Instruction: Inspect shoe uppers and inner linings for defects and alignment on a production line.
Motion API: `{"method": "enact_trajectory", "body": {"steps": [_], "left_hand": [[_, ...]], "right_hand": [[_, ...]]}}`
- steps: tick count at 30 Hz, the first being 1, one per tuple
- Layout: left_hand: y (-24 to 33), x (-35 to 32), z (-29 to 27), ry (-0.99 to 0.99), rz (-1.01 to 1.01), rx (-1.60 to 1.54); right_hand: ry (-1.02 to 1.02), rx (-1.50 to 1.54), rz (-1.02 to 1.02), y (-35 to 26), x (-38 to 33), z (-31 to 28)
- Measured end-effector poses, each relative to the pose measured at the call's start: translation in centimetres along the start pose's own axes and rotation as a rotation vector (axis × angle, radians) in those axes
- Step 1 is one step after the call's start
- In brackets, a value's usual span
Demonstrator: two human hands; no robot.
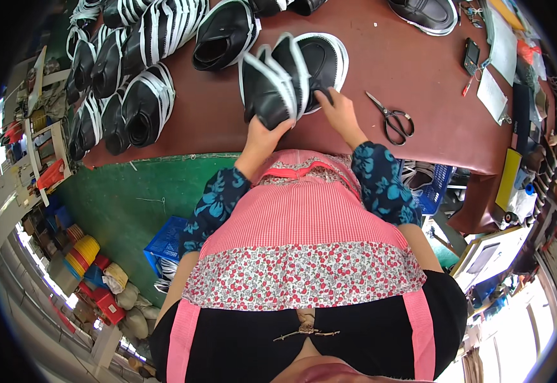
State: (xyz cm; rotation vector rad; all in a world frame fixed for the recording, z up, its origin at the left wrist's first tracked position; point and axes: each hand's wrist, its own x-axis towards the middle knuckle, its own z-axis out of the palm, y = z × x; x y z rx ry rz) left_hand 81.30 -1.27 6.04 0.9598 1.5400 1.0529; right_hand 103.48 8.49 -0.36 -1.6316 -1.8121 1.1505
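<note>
Two or more black shoe uppers [267, 96] with white edges are in my left hand [267, 142], its fingers closed round their lower end; they look slightly blurred. Just to the right, my right hand [342, 116] is closed on the near end of another black shoe upper [324, 59], which has a wide white rim. The held uppers overlap one another above the table, so where they touch is partly hidden. Behind my left hand another black upper [224, 38] lies by itself. Black-handled scissors [394, 121] lie to the right of my right hand.
Several nested shoe uppers [144, 105] crowd the left of the reddish-brown table [278, 16]. One more upper [426, 14] lies at the far right, near a phone [472, 56] and paper sheets [492, 96]. Blue baskets [443, 188] stand below the table edge.
</note>
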Motion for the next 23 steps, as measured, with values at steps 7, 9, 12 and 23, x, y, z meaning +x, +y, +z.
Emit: {"method": "enact_trajectory", "body": {"steps": [7, 9, 12, 23], "left_hand": [[-1.6, 2.3, 1.6, 0.081, 0.07, 0.404], [-1.3, 2.1, 1.6, 0.083, 0.133, 0.323], [-1.1, 3.0, 2.0, 0.071, 0.079, 0.409], [-0.2, 0.7, -1.5, 0.014, 0.06, 0.13]], "right_hand": [[0.032, -0.076, 0.133, 1.0, 1.3, -0.4], [-0.03, 0.021, 0.102, 0.0, 0.3, -0.1], [-0.096, 0.041, 0.184, 2.6, 0.5, 0.3], [0.037, 0.296, 0.26, 2.2, -0.1, -2.5]]}}
